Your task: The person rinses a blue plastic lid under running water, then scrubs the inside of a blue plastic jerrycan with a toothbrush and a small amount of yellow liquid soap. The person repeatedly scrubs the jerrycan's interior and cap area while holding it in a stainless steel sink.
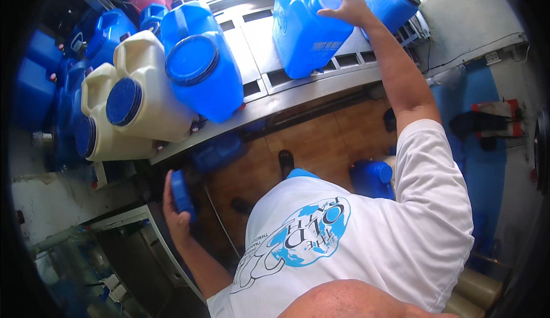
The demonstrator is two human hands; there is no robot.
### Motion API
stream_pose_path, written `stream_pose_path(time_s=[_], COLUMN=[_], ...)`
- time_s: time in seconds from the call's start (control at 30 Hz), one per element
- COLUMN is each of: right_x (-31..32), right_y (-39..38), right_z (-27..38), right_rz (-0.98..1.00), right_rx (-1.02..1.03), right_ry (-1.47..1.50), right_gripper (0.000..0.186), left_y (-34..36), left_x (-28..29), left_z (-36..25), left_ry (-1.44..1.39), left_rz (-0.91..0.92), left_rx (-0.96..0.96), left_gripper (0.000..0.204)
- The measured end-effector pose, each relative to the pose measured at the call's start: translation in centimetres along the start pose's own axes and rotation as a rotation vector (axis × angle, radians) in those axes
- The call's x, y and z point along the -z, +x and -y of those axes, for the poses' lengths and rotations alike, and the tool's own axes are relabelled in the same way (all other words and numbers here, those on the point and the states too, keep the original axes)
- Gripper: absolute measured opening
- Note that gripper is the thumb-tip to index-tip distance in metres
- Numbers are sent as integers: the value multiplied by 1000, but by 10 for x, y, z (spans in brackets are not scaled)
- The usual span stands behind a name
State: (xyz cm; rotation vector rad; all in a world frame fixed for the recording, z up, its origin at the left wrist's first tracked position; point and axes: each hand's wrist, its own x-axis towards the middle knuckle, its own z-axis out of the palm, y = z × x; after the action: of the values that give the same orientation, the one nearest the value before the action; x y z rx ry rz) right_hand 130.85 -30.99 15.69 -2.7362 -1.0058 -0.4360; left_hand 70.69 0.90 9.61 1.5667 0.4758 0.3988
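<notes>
My left hand (176, 215) is out to the left at waist height, closed around a blue round lid (183, 194) seen nearly edge-on. My right arm reaches forward to a blue plastic jug (303, 40) standing on the metal counter (215, 124). At that jug's neck (327, 1), the thumb and fingers of my right hand (350, 9) curl around the pale round top. Whether this top is a cap or the bare mouth, I cannot tell. Just right of the hand stands another blue jug (385, 3) with a dark-rimmed lid.
On the counter's left stand a blue jug (203, 83) and two cream jugs (152, 83) with blue lids. More blue containers (40, 83) fill the far left. A blue jug (372, 178) sits on the tiled floor (312, 140). A wall (475, 17) bounds the right.
</notes>
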Motion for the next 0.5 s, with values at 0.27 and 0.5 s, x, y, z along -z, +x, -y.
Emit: stream_pose_path(time_s=[0.27,0.5], right_x=[-9,-6], right_y=[4,1], right_z=[6,21], right_rz=[59,152], right_rx=[33,-5], right_ry=[-21,16], right_gripper=[104,103], left_y=[141,284], left_x=[-145,-277], left_z=[-41,-110], left_ry=[164,223], left_rz=[320,486], left_rx=[-286,-497], left_gripper=[115,98])
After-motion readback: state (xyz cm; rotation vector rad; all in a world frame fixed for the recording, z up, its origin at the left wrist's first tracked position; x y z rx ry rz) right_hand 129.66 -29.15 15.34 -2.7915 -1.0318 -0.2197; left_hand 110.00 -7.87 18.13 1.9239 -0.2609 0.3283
